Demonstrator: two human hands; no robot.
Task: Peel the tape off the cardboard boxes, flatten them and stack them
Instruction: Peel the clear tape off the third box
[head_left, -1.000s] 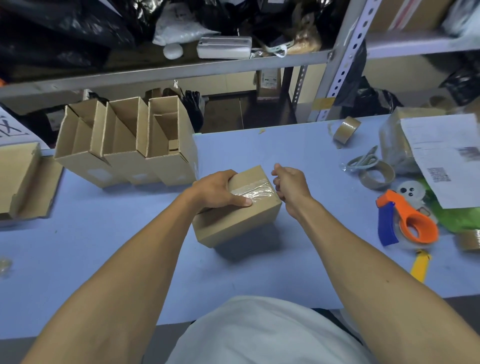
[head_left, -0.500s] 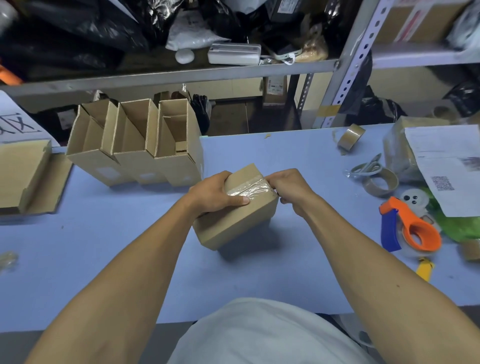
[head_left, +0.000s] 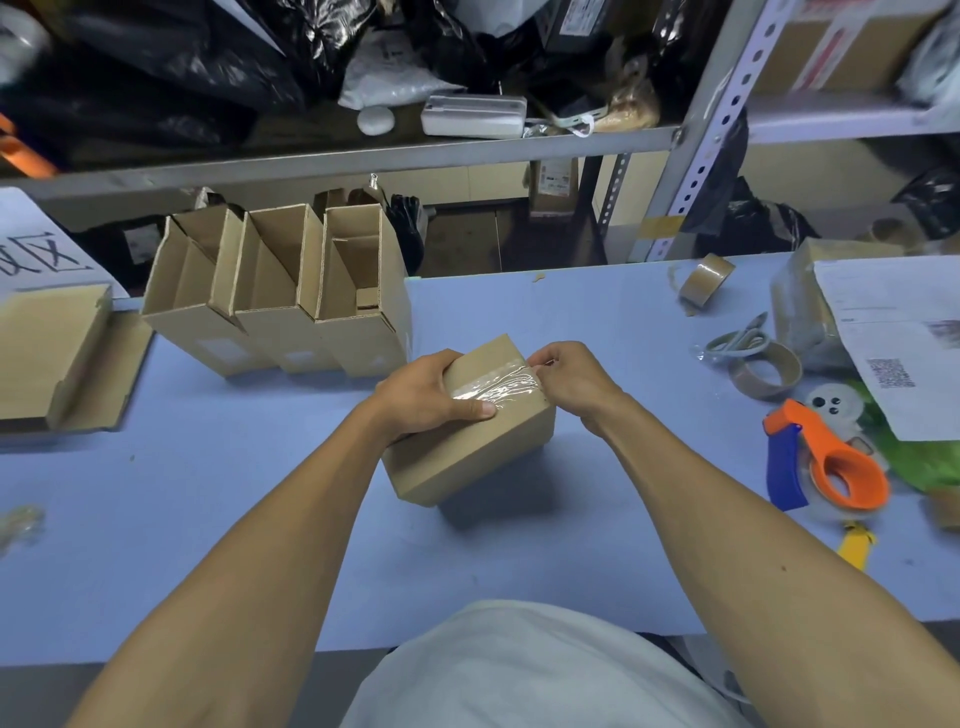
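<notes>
A closed brown cardboard box (head_left: 470, 457) stands on the blue table (head_left: 208, 519), tilted toward me. A strip of clear tape (head_left: 496, 388) runs across its top and looks wrinkled. My left hand (head_left: 423, 397) grips the box's left top edge, thumb pressed on the tape. My right hand (head_left: 569, 382) pinches at the tape's right end on the box's top right corner. Three open, untaped boxes (head_left: 280, 296) stand side by side at the back left.
A flat open carton (head_left: 57, 358) lies at the far left. On the right are tape rolls (head_left: 706, 278), scissors (head_left: 737, 343), an orange and blue tape dispenser (head_left: 826, 462) and papers (head_left: 904, 338). A cluttered metal shelf (head_left: 363, 156) runs behind the table.
My right hand moved from beside the box onto its top right corner and closed its fingers on the tape end. The left hand stayed on the box.
</notes>
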